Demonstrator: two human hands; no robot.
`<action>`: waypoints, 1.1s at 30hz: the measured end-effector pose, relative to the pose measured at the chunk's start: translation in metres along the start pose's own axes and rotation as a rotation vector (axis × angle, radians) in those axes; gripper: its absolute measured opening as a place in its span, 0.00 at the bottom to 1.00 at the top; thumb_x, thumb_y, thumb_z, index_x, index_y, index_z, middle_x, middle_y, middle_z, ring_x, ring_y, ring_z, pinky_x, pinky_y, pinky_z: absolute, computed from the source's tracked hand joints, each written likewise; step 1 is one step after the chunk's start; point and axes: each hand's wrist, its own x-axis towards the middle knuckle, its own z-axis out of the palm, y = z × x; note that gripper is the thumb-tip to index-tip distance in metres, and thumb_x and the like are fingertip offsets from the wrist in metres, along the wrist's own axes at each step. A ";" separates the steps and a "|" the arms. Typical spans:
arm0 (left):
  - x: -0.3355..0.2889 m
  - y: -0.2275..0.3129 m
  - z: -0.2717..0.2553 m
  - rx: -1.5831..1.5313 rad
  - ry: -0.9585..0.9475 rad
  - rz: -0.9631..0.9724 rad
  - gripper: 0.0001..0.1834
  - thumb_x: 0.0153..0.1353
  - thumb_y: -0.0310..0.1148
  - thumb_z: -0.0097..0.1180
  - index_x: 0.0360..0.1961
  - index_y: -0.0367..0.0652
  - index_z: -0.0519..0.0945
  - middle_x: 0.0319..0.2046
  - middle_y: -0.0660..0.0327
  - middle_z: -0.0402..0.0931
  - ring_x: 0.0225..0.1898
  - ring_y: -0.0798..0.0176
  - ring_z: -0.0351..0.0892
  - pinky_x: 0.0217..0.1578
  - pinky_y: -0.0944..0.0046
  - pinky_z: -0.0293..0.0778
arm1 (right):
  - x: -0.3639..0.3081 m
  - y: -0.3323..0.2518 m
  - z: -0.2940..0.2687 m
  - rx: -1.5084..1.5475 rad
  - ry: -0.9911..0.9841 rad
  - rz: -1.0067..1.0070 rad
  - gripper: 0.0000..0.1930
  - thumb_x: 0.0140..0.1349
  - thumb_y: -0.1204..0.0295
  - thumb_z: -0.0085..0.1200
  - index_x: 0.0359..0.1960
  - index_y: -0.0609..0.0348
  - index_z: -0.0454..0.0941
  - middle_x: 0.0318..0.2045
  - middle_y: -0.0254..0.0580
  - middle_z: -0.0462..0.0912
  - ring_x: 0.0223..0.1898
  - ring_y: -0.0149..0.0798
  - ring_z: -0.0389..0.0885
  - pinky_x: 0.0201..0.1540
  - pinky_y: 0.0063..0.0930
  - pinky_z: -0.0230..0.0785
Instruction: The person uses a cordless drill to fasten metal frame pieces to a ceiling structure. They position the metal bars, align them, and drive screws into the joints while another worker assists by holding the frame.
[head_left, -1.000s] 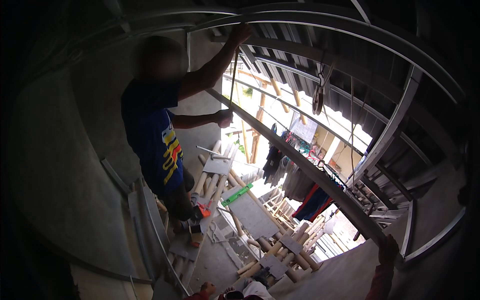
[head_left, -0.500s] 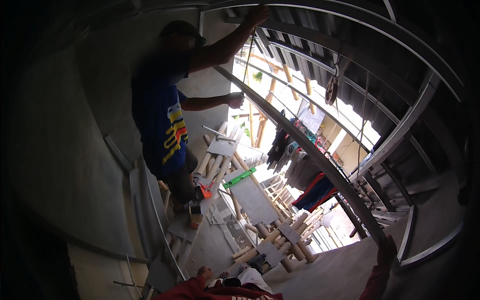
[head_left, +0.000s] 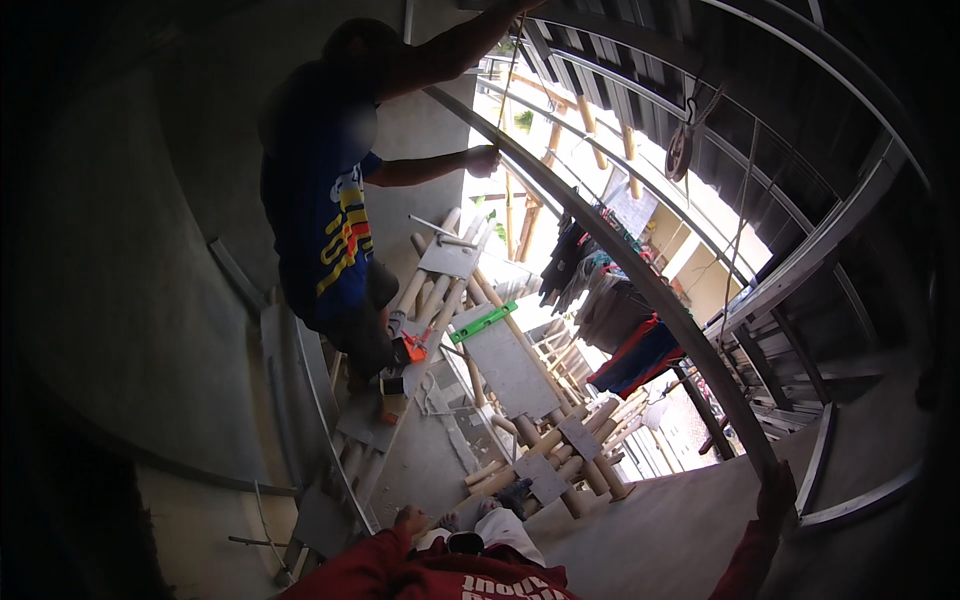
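Observation:
My right hand [head_left: 776, 492], at the lower right, is closed around the near end of a long grey metal beam [head_left: 640, 270]. The beam slants up and left toward a co-worker in a dark blue shirt [head_left: 325, 210]. My left hand [head_left: 410, 520] is low in front of my body with its fingers curled. Whatever it may hold is hidden; a thin metal profile [head_left: 325, 415] ends close beside it. The co-worker's lower hand [head_left: 483, 160] is near the beam's far end, and a thin strip [head_left: 508, 85] runs from there up to the other raised hand.
Below stand bamboo scaffold poles [head_left: 590, 470] with grey boards [head_left: 505, 370] on them. A green spirit level [head_left: 483, 322] lies on one board. Clothes [head_left: 610, 310] hang beyond the beam. A pulley [head_left: 679, 153] with rope hangs under the metal roof frame [head_left: 850, 220]. A plain wall [head_left: 150, 250] rises at left.
The view has tilted slightly, so the co-worker and the beam's far end appear higher. My right hand keeps its grip on the beam; my left hand stays low.

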 end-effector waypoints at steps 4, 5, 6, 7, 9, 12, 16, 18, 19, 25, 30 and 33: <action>0.002 0.002 -0.004 0.030 0.005 -0.044 0.15 0.51 0.40 0.56 0.32 0.43 0.88 0.36 0.46 0.84 0.40 0.45 0.85 0.46 0.52 0.79 | 0.001 -0.010 -0.005 0.015 0.028 0.002 0.23 0.71 0.52 0.47 0.50 0.63 0.76 0.40 0.56 0.82 0.42 0.58 0.81 0.44 0.50 0.72; 0.004 0.002 -0.005 0.057 -0.034 -0.078 0.15 0.51 0.39 0.56 0.32 0.43 0.88 0.36 0.46 0.84 0.41 0.45 0.85 0.46 0.52 0.78 | 0.001 -0.011 -0.005 0.015 0.082 -0.023 0.23 0.71 0.52 0.47 0.49 0.62 0.76 0.39 0.55 0.82 0.41 0.58 0.81 0.43 0.50 0.72; 0.006 0.002 -0.005 0.040 -0.007 -0.063 0.15 0.51 0.39 0.56 0.32 0.43 0.88 0.36 0.46 0.84 0.41 0.45 0.85 0.47 0.52 0.78 | 0.001 -0.012 -0.003 -0.014 0.094 -0.014 0.23 0.72 0.52 0.46 0.49 0.62 0.76 0.39 0.55 0.82 0.41 0.59 0.81 0.43 0.50 0.71; 0.008 0.002 -0.004 0.034 -0.004 -0.068 0.14 0.51 0.39 0.56 0.32 0.43 0.88 0.37 0.46 0.84 0.41 0.45 0.85 0.47 0.52 0.78 | 0.002 -0.012 -0.002 -0.032 0.114 -0.009 0.23 0.72 0.52 0.46 0.49 0.62 0.76 0.39 0.55 0.82 0.41 0.59 0.81 0.43 0.51 0.71; 0.010 0.000 -0.002 0.017 -0.002 -0.060 0.15 0.51 0.39 0.56 0.33 0.43 0.88 0.37 0.47 0.84 0.42 0.45 0.85 0.47 0.52 0.78 | 0.003 -0.011 0.000 -0.049 0.107 0.003 0.23 0.72 0.52 0.45 0.49 0.62 0.76 0.39 0.55 0.82 0.42 0.60 0.81 0.43 0.51 0.71; 0.010 -0.003 0.001 0.005 -0.016 -0.049 0.15 0.52 0.40 0.56 0.36 0.43 0.88 0.39 0.47 0.84 0.44 0.45 0.84 0.48 0.52 0.78 | 0.002 -0.007 0.002 -0.020 0.038 0.032 0.23 0.72 0.52 0.45 0.49 0.63 0.76 0.41 0.56 0.82 0.43 0.60 0.80 0.44 0.50 0.72; 0.007 -0.002 0.005 0.047 -0.072 -0.087 0.17 0.54 0.41 0.57 0.38 0.43 0.87 0.42 0.47 0.83 0.46 0.45 0.84 0.48 0.52 0.77 | 0.001 -0.001 0.007 -0.015 0.151 -0.046 0.23 0.72 0.53 0.46 0.49 0.64 0.76 0.41 0.57 0.82 0.44 0.61 0.81 0.44 0.51 0.72; 0.006 0.000 0.006 0.051 -0.082 -0.104 0.17 0.54 0.42 0.58 0.38 0.42 0.87 0.42 0.47 0.83 0.46 0.45 0.83 0.49 0.53 0.77 | 0.001 0.002 0.010 -0.030 0.186 -0.072 0.23 0.72 0.53 0.46 0.49 0.64 0.76 0.41 0.57 0.82 0.44 0.60 0.81 0.44 0.51 0.72; 0.005 0.001 0.007 0.039 -0.076 -0.114 0.17 0.54 0.42 0.58 0.38 0.42 0.87 0.42 0.47 0.83 0.46 0.45 0.83 0.49 0.53 0.77 | 0.000 0.004 0.011 -0.025 0.156 -0.047 0.23 0.72 0.53 0.47 0.49 0.63 0.76 0.41 0.57 0.82 0.44 0.60 0.81 0.44 0.51 0.72; 0.008 -0.002 0.007 -0.004 -0.059 -0.083 0.18 0.55 0.43 0.58 0.39 0.42 0.87 0.42 0.46 0.83 0.46 0.45 0.83 0.49 0.53 0.77 | -0.001 0.008 0.011 -0.016 0.068 -0.025 0.24 0.71 0.52 0.47 0.52 0.63 0.75 0.42 0.55 0.82 0.43 0.59 0.80 0.45 0.50 0.72; 0.014 -0.005 0.007 0.031 -0.011 -0.099 0.17 0.53 0.43 0.61 0.37 0.41 0.87 0.41 0.47 0.84 0.45 0.46 0.84 0.48 0.53 0.78 | -0.003 0.003 0.007 -0.064 0.104 -0.012 0.24 0.71 0.51 0.47 0.51 0.63 0.75 0.44 0.55 0.81 0.44 0.59 0.80 0.46 0.50 0.71; 0.014 -0.007 0.007 -0.031 -0.022 -0.083 0.16 0.52 0.41 0.61 0.34 0.41 0.87 0.37 0.49 0.85 0.41 0.49 0.85 0.45 0.54 0.78 | -0.004 0.003 0.004 -0.047 0.031 0.027 0.25 0.71 0.51 0.47 0.53 0.63 0.74 0.45 0.56 0.81 0.45 0.59 0.79 0.47 0.50 0.71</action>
